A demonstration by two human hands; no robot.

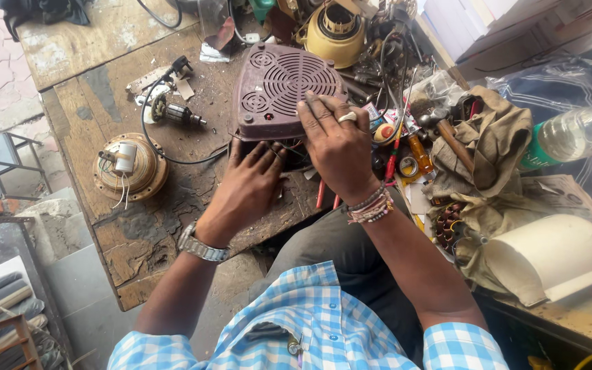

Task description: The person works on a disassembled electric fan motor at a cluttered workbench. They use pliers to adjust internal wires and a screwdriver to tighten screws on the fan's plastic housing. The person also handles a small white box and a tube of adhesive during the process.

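Observation:
A maroon plastic appliance base with slotted vents lies on a worn wooden workbench. My right hand presses flat on its near right edge; a ring shows on one finger, beaded bands on the wrist. My left hand reaches under the near edge of the base, fingers tucked among dark wires, so I cannot see what they touch. A metal watch sits on that wrist.
A round tan motor part and a small armature with black cable lie at left. A yellow motor housing stands behind. Screwdrivers, cloth, a plastic bottle and a white curved cover crowd the right.

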